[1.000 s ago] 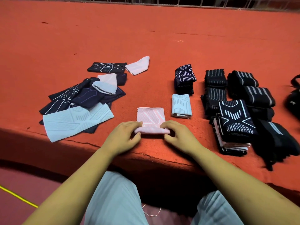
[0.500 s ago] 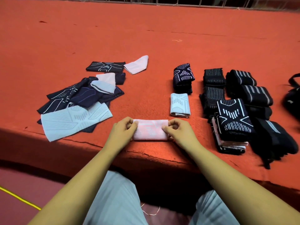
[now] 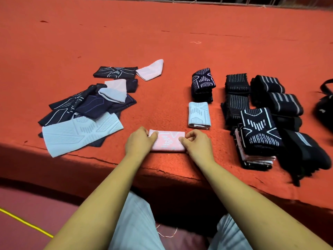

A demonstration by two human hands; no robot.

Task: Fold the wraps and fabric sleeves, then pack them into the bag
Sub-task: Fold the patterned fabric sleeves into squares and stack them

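Observation:
A folded pink sleeve (image 3: 168, 141) lies near the front edge of the red surface. My left hand (image 3: 138, 142) pinches its left end and my right hand (image 3: 197, 144) pinches its right end. To the left sits a loose pile of unfolded sleeves (image 3: 86, 112), dark navy, pale blue and pink. A folded pale blue sleeve (image 3: 199, 114) and a folded navy stack (image 3: 202, 83) lie behind my right hand. Black striped wraps (image 3: 275, 98) and a stack of folded sleeves (image 3: 259, 134) fill the right side. A black bag (image 3: 325, 105) shows at the right edge.
The red carpeted platform (image 3: 162, 42) drops off at a cracked front edge just below my hands. A metal railing (image 3: 252, 0) runs along the far edge. My knees in pale trousers are below the ledge.
The pink sleeve has been folded over from a taller piece into a low wide bundle. Both hands moved from its near edge to its two ends.

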